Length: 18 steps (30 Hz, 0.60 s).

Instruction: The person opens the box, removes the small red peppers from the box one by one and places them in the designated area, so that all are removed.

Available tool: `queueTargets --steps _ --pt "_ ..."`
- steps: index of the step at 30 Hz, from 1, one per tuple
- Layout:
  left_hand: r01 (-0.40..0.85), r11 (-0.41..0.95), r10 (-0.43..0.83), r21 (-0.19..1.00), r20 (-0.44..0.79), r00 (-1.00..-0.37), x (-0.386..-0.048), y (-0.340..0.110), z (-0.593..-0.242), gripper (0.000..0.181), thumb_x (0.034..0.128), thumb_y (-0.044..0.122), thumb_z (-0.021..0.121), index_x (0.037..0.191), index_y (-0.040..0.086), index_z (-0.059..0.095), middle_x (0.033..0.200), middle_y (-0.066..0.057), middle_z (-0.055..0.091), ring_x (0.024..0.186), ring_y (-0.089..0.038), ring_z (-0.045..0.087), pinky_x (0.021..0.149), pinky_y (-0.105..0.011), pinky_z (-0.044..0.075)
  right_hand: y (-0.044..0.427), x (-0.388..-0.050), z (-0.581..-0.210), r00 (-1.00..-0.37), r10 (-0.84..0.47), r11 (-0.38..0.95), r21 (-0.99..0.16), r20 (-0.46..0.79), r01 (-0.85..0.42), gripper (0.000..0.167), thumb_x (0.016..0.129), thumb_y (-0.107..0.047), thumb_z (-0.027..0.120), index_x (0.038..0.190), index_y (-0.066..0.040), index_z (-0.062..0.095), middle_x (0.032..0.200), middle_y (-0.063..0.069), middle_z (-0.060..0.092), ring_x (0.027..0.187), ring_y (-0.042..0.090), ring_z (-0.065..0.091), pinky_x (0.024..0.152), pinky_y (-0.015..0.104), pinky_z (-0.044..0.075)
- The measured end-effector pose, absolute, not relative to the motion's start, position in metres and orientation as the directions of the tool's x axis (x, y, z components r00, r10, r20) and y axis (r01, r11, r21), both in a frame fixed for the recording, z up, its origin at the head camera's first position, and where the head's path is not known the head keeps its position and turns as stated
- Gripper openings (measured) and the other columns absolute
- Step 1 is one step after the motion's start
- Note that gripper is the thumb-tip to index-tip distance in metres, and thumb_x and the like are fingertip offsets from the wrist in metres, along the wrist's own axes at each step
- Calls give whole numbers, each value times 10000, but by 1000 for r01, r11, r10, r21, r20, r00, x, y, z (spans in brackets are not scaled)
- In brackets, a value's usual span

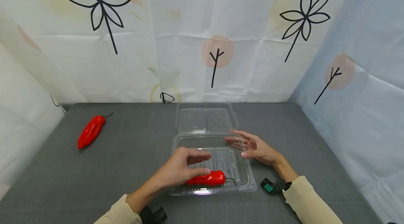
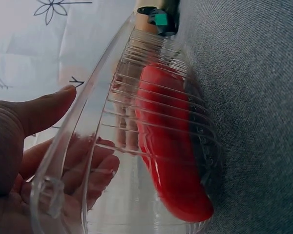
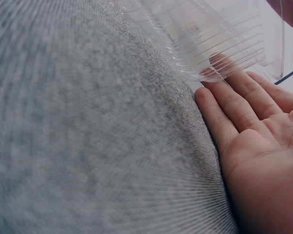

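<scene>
A clear plastic clamshell box [image 1: 221,191] lies open on the table, a red chili pepper [image 1: 216,178] inside along its near side. My left hand [image 1: 180,168] hovers over the box's left part, thumb and straight fingers spread apart, holding nothing. From the left wrist view, the pepper [image 2: 168,141] shows through the ribbed clear wall, and the left hand [image 2: 14,156] is apart from it. At the box's right side is my right hand [image 1: 260,148], fingers straight. In the right wrist view, this hand's fingertips [image 3: 212,97] are beside the clear plastic; contact is hard to judge.
The box's lid [image 1: 206,117] is folded back flat toward the far edge. Another red pepper [image 1: 91,132] lies at the far left of the grey table [image 1: 126,139]. White printed cloth [image 1: 183,41] hangs behind the table and along both sides.
</scene>
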<state>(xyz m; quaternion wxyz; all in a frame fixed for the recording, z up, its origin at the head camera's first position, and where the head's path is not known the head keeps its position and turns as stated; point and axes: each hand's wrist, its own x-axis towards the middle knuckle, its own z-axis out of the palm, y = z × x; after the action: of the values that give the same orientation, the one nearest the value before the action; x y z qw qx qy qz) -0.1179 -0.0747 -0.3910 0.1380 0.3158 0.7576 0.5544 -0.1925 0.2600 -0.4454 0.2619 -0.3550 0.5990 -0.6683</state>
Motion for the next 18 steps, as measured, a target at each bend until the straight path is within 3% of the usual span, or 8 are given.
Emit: queueTargets --steps 8,18 --pt "293 253 637 922 70 -767 -116 -71 -393 485 896 173 800 1317 -19 657 1290 -116 685 1202 -208 648 1013 -303 500 260 -192 -445 -611 -775 -147 -986 161 -73 770 956 65 601 1582 69 153 1583 274 334 1465 284 369 1178 369 324" --pt "312 291 659 904 47 -750 -115 -65 -394 472 892 174 804 1298 -25 669 1275 -121 691 1187 -254 657 1015 -345 507 260 -193 -445 -602 -780 -154 -985 168 -75 770 963 49 607 1580 76 147 1584 274 331 1470 282 360 1183 367 316"
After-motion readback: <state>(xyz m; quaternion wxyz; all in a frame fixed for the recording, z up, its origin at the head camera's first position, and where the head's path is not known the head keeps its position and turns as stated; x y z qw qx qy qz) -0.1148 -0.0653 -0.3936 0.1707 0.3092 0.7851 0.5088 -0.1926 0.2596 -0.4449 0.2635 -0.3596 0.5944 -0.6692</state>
